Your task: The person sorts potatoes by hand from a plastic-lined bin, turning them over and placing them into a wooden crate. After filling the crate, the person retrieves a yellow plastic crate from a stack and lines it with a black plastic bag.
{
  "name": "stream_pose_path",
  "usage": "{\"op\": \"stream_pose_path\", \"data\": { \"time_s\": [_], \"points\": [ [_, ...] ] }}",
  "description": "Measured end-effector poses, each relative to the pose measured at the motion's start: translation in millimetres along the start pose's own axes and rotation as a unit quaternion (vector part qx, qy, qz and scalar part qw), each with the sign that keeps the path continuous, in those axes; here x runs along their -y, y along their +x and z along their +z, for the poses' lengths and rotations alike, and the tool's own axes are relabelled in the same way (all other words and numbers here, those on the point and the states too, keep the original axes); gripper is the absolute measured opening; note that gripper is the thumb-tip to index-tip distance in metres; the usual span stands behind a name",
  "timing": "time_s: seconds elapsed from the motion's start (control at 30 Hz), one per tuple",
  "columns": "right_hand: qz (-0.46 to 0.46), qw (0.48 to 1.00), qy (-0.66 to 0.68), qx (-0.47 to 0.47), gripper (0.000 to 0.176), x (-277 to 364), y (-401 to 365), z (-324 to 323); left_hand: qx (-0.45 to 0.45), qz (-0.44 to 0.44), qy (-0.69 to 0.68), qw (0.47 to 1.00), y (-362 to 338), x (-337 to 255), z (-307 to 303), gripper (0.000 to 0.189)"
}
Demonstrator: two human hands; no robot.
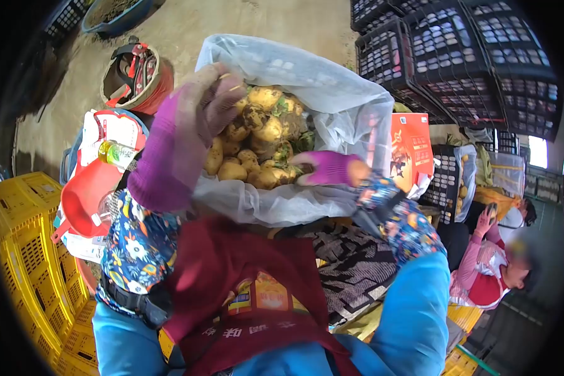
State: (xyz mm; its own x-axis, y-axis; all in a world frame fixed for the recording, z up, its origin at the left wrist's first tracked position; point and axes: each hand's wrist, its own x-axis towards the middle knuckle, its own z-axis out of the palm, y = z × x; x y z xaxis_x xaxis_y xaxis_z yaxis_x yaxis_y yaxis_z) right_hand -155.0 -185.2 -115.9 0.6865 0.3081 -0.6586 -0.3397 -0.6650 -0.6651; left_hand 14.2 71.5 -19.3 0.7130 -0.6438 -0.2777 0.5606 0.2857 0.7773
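A crate lined with clear plastic (357, 119) holds several potatoes (264, 128) with some green leaves and dark soil among them. My left hand (218, 100), in a soiled purple glove, is over the crate's left side, fingers curled together beside the liner. What it holds, if anything, is hidden. On the right of the pile my right hand (326, 168), also gloved in purple, has its thumb and fingers around a dirty potato low in the crate.
Yellow crates (34, 250) stand at the left, near a red scoop (88, 197) and a bucket of tools (138, 78). Black crates (451, 62) are stacked at the upper right. A red box (412, 147) adjoins the lined crate. Another person (485, 266) sits at the right.
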Motion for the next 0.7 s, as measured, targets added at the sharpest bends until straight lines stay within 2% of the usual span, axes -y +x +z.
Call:
{"op": "stream_pose_path", "data": {
  "time_s": [0.03, 0.07, 0.1, 0.13, 0.27, 0.37, 0.4, 0.43, 0.5, 0.57, 0.63, 0.67, 0.7],
  "points": [
    [0.043, 0.994, -0.083, 0.058, 0.064, -16.3, 38.0, 13.0, -0.010, -0.002, -0.002, 1.000, 2.1, 1.1, 0.5, 0.045],
    [0.113, 0.974, -0.150, 0.127, 0.065, 17.2, 56.9, 7.3, -0.024, -0.017, 0.006, 1.000, 4.2, 1.7, 2.6, 0.045],
    [0.169, 0.953, -0.183, 0.173, 0.067, 9.9, 85.4, 16.8, -0.021, -0.015, 0.003, 1.000, 6.0, 2.4, 4.1, 0.045],
    [0.130, 0.948, -0.208, 0.202, 0.054, -36.7, 120.2, 35.2, -0.018, -0.011, 0.001, 1.000, 8.1, 2.9, 5.3, 0.045],
    [0.155, 0.951, -0.175, 0.200, 0.050, -82.3, 150.6, 62.9, -0.040, -0.004, -0.015, 0.999, 15.3, -4.1, 17.3, 0.044],
    [0.185, 0.955, -0.148, 0.178, 0.049, -94.5, 145.9, 62.8, -0.029, -0.016, -0.028, 0.999, 18.3, -4.3, 15.9, 0.044],
    [0.231, 0.964, -0.036, 0.124, 0.048, -71.2, 118.8, 46.2, -0.016, 0.001, -0.015, 1.000, 19.6, -4.2, 16.4, 0.044],
    [0.286, 0.943, 0.009, 0.171, 0.044, -45.3, 103.6, 23.0, -0.005, 0.014, -0.004, 1.000, 16.9, -0.8, 16.3, 0.045],
    [0.283, 0.906, 0.271, 0.161, 0.046, -118.2, 96.4, 30.2, 0.000, 0.002, 0.013, 1.000, 9.3, 9.0, 15.7, 0.046],
    [0.246, 0.899, 0.361, 0.029, 0.047, -61.3, 40.7, 2.4, -0.005, -0.028, 0.025, 0.999, 10.0, 13.9, 18.4, 0.048],
    [0.180, 0.878, 0.441, 0.037, 0.049, -39.4, 5.0, -19.9, -0.016, -0.082, 0.095, 0.992, 6.8, 16.6, 33.9, 0.049],
    [0.118, 0.901, 0.418, 0.005, 0.054, -16.8, -13.2, -27.8, -0.021, -0.107, 0.132, 0.985, 4.5, 17.6, 42.5, 0.050],
    [0.055, 0.918, 0.391, -0.028, 0.058, 6.5, -30.0, -31.6, 0.014, -0.146, 0.177, 0.973, 2.6, 18.2, 51.9, 0.049]
  ]
}}
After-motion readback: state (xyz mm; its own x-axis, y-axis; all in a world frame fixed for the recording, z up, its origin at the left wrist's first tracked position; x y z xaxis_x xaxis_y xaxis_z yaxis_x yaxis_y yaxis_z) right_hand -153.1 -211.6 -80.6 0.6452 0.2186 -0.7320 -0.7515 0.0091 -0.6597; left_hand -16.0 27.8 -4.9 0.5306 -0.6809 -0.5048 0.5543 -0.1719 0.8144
